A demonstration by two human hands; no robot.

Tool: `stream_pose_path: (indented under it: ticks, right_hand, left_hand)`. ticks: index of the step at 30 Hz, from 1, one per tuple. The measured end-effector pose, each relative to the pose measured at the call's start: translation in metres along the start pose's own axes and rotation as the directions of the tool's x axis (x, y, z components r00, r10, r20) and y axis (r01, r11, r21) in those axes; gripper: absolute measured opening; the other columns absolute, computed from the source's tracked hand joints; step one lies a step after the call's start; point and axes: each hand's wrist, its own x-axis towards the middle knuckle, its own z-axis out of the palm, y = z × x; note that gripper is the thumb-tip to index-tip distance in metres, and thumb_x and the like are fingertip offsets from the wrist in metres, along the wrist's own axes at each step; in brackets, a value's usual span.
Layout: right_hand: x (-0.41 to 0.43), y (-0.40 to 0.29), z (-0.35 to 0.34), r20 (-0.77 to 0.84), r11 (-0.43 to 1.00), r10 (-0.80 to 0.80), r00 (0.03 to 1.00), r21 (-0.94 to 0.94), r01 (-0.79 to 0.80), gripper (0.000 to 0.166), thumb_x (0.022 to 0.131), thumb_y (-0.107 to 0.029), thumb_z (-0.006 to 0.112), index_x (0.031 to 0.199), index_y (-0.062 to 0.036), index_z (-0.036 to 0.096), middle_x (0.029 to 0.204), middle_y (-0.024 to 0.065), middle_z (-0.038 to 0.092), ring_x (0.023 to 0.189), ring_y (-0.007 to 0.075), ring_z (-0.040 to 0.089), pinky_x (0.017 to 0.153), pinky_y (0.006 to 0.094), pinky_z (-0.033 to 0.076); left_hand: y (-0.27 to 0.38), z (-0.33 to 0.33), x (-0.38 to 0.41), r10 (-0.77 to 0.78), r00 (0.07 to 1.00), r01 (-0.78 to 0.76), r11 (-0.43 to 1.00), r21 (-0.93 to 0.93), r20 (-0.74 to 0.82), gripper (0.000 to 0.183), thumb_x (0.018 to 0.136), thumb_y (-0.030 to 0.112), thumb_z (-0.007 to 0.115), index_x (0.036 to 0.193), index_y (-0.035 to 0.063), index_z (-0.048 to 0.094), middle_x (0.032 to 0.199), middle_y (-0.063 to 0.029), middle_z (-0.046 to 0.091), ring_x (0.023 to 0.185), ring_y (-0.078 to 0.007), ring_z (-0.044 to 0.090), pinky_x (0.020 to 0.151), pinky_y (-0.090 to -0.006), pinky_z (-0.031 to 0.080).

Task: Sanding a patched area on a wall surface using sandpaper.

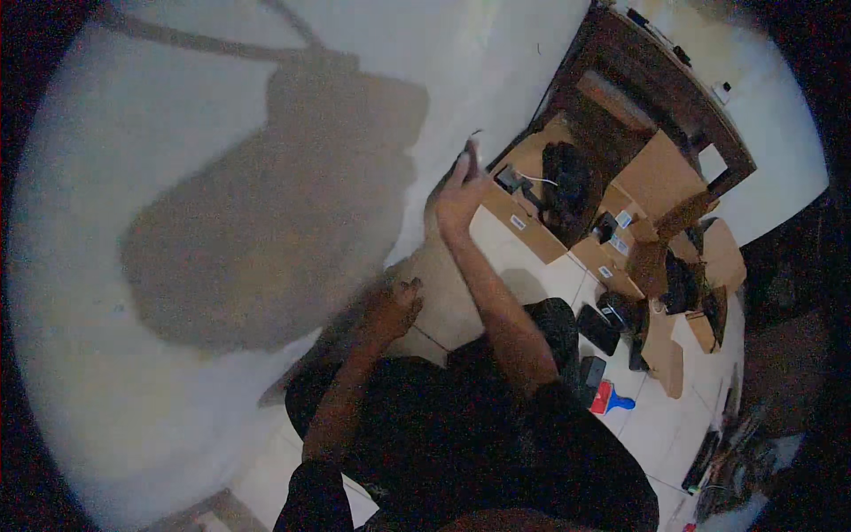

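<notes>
My left hand (397,307) is low before my lap, near the foot of the pale wall (219,392). Its fingers are curled, and whether they hold anything is too dark to see. Further up, my right hand (459,199) is raised beside the wall, next to an open cardboard box (525,223). Its fingers point upward, and a small dark shape shows at their tips; I cannot tell whether it is a held thing or shadow. A large shadow of my head and upper body falls on the wall.
Black devices and a white cable (537,178) fill the near box. Another open cardboard box (655,176) stands beyond it, by a dark wooden cabinet (625,63). On the tiled floor are a black case (598,329), a black block (592,372) and a red tool with a blue handle (619,402).
</notes>
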Motion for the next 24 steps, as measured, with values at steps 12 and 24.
stream_pose_path:
  ticks: [12,24]
  right_hand:
    - [0.017,-0.032,-0.011,0.135,0.977,0.132,0.982,-0.186,-0.106,0.042,0.103,-0.027,0.042,0.125,0.0048,0.058,0.108,0.0266,0.059,0.101,0.0366,0.052,0.092,0.0472,0.041]
    - [-0.013,-0.008,0.005,-0.027,1.000,-0.015,1.000,0.003,0.015,0.041,0.103,-0.025,0.043,0.125,0.0050,0.059,0.101,0.0290,0.060,0.101,0.0420,0.051,0.095,0.0486,0.040]
  left_hand:
    - [0.010,-0.014,-0.008,-0.056,0.993,0.056,0.998,0.008,0.108,0.047,0.100,0.034,0.043,0.138,0.0071,0.048,0.115,-0.0236,0.063,0.104,-0.0419,0.061,0.090,-0.0556,0.048]
    - [0.021,-0.024,0.000,-0.127,0.964,0.118,0.992,0.055,0.235,0.048,0.102,0.032,0.041,0.142,0.0051,0.044,0.122,-0.0223,0.061,0.109,-0.0404,0.060,0.097,-0.0547,0.045]
